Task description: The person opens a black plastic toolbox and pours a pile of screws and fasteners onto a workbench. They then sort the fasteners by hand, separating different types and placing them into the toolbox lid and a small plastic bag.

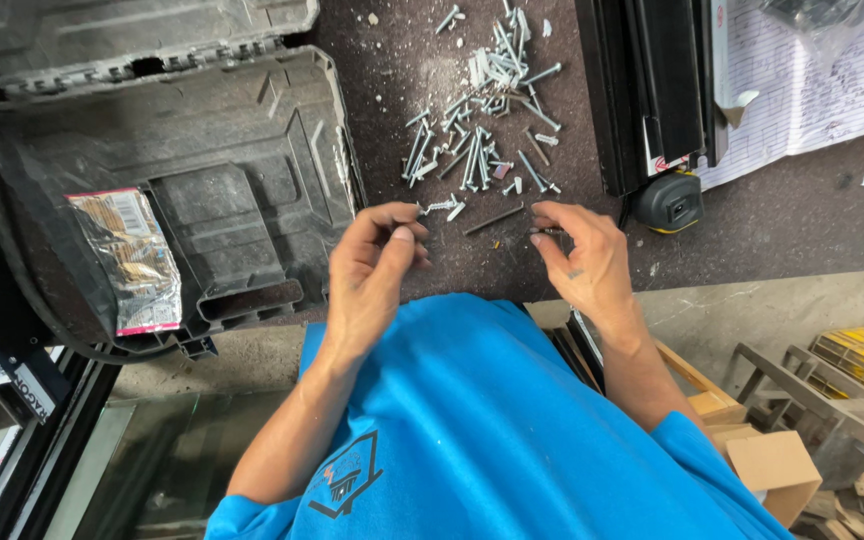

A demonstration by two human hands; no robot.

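Your shirt (482,410) is bright blue with a dark printed emblem; the screws (482,110) are silvery white on a dark speckled tabletop (802,220) (flecked pale), the tool case (222,170) is grey-black, the tape measure (672,200) black and yellow, the paper (812,90) white with lines

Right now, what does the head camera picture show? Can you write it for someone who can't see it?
A person in a blue shirt picks through a scatter of silver screws on a dark, dusty worktop; the left hand pinches a screw and the right hand holds another small piece. An open black tool case lies to the left, a tape measure to the right.
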